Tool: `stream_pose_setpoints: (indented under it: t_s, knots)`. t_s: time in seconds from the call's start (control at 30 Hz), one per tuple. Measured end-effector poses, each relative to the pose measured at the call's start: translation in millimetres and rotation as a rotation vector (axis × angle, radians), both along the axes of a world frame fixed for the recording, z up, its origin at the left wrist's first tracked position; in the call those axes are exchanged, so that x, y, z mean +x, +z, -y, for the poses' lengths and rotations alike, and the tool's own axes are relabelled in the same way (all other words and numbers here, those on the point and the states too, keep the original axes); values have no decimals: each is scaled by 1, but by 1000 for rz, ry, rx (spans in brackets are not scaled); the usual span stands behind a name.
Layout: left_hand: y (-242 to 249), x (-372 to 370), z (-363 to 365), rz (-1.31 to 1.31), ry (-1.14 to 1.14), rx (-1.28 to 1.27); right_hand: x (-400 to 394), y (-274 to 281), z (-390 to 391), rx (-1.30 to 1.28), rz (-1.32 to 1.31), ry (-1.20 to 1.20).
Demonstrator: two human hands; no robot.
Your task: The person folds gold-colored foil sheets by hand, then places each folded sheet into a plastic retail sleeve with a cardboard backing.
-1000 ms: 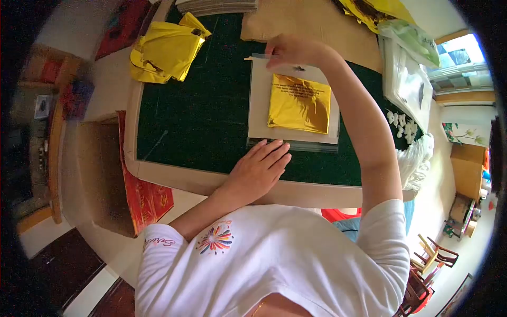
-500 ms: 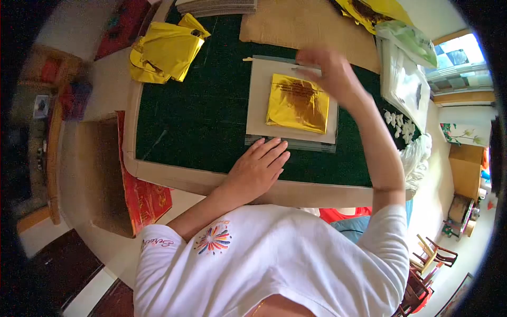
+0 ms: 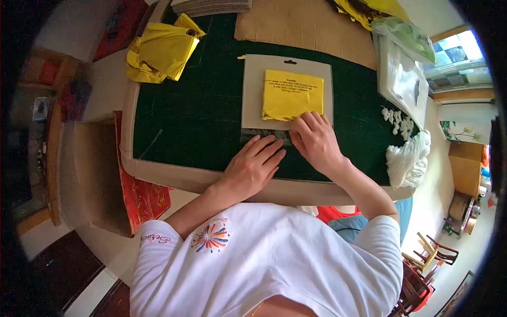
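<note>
A folded gold foil packet (image 3: 293, 95) with printed black text lies on a pale card (image 3: 253, 95) that has a hanger hole at its top. The card is in a clear plastic bag (image 3: 259, 134), whose transparent flap shows along the near edge. My left hand (image 3: 253, 165) rests flat with fingers spread, its fingertips at the flap. At the bag's lower right edge, my right hand (image 3: 318, 141) has its fingers bent and pinched on the bag's edge, just under the packet's corner. Its fingertips are partly hidden.
Crumpled gold foil (image 3: 166, 50) lies at the table's far left. Brown cardboard (image 3: 311, 26) and a stack of card (image 3: 211, 6) are at the back. Clear plastic bags (image 3: 398, 79), small white pieces (image 3: 397, 121) and a white plastic bundle (image 3: 409, 158) line the right side.
My right hand has come down from above the card's top right corner to the bag's near edge. The left hand has stayed by the flap.
</note>
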State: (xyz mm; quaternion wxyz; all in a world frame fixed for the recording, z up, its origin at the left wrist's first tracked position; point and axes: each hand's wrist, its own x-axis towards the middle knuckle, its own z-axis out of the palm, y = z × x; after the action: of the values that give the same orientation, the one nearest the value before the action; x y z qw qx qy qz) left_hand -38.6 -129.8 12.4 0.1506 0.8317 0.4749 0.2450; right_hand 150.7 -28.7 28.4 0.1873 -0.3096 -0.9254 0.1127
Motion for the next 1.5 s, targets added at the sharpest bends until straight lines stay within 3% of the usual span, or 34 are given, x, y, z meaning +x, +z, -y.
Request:
stream_pose_setpoints:
  t_s: [0.37, 0.47, 0.63, 0.83, 1.5]
  knots:
    - [-1, -1, 1, 19, 1, 14, 13, 18, -9, -75, -107, -83]
    - [1, -4, 2, 77, 21, 51, 21, 23, -30, -101, -139, -219]
    - [26, -2, -40, 31, 154, 265, 10, 19, -58, -108, -188, -158]
    - [3, 4, -57, -147, 15, 274, -24, -6, -94, -43, -150, -74]
    - [-8, 1, -62, -162, 70, 240, -39, -16, -103, -128, -94, -73]
